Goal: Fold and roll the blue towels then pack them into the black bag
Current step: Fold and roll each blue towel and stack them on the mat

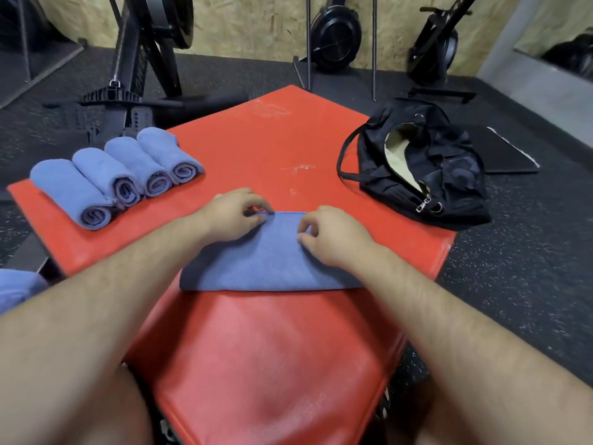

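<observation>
At the far edge of the towel (269,255): both hands, left hand (231,216) at the left corner, right hand (333,236) at the right corner, neither clearly nearer than the other.
Left fingers (256,203): curled, pinching the far hem against the thumb, with a little of it raised.
Right fingers (308,223): curled down over the cloth just inside the far right corner, apparently pinching it with the thumb.
Towel position: folded flat on the middle of the red surface (272,136), between the forearms, near edge toward the body.
Long axis: judged to run straight away from the body, short far edge lying crosswise under the fingertips.
Coming move: likely a roll begun at the far hem and drawn back toward the body, both hands level for a straight roll.
Rolled towels (122,175): four, side by side and touching, on the far left of the surface, well apart from the hands.
Black bag (417,168): on the far right corner, mouth open, pale lining showing, no blue visible inside; closer to the right hand.
Blue cloth (16,287): at the left edge of view, partly cut off.
</observation>
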The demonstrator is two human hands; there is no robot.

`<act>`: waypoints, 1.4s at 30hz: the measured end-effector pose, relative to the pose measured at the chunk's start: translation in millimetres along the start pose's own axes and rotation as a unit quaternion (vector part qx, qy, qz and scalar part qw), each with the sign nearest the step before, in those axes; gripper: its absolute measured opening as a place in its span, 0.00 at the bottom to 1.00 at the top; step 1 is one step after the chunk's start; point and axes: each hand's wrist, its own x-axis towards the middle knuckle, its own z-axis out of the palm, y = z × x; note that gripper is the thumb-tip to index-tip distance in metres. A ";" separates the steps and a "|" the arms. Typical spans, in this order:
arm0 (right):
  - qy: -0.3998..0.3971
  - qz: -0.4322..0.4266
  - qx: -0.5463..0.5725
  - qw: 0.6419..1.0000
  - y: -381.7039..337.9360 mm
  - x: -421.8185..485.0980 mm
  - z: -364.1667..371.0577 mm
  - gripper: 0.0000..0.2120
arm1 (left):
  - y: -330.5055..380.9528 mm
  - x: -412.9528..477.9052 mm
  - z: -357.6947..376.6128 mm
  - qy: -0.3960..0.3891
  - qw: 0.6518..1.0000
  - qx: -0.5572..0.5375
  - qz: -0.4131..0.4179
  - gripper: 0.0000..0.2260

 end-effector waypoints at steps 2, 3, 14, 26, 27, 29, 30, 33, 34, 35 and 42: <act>-0.045 -0.021 0.013 0.999 -17.4 -7.8 1.5 0.10 | 14.6 7.1 6.8 -0.024 0.999 0.003 0.023 0.15; -0.068 -0.031 0.013 0.997 -22.5 -11.1 2.6 0.14 | 18.4 10.3 10.2 -0.028 0.999 0.009 0.031 0.14; -0.030 -0.110 -0.166 0.980 -4.1 -5.2 6.3 0.19 | 16.8 -3.2 -4.5 -0.016 0.995 0.033 -0.095 0.06; -0.080 -0.142 -0.017 0.986 -11.8 -51.8 8.5 0.10 | 30.6 -101.3 16.1 0.001 0.995 0.011 0.103 0.06; -0.074 -0.154 -0.014 0.985 -9.8 -60.7 8.2 0.09 | 31.1 -108.3 20.9 0.001 0.993 0.022 0.118 0.06; -0.071 -0.172 0.006 0.983 -7.1 -81.2 9.7 0.06 | 28.0 -121.5 25.7 0.022 0.992 0.036 0.120 0.05; -0.071 -0.181 0.021 0.981 -6.3 -92.4 12.0 0.04 | 27.1 -127.6 25.6 0.032 0.992 0.047 0.110 0.05; -0.075 -0.203 0.044 0.975 -0.5 -122.7 19.0 0.05 | 34.0 -147.9 25.0 0.051 0.990 0.064 0.112 0.04; -0.077 -0.203 0.047 0.975 2.0 -129.3 19.0 0.07 | 39.6 -156.3 25.8 0.046 0.989 0.053 0.134 0.04; -0.081 -0.199 0.051 0.975 4.5 -134.0 17.4 0.10 | 44.9 -164.5 26.8 0.030 0.987 0.036 0.156 0.05; -0.090 -0.192 0.031 0.977 9.3 -138.8 20.0 0.16 | 34.9 -188.9 28.5 -0.032 0.985 0.032 0.165 0.17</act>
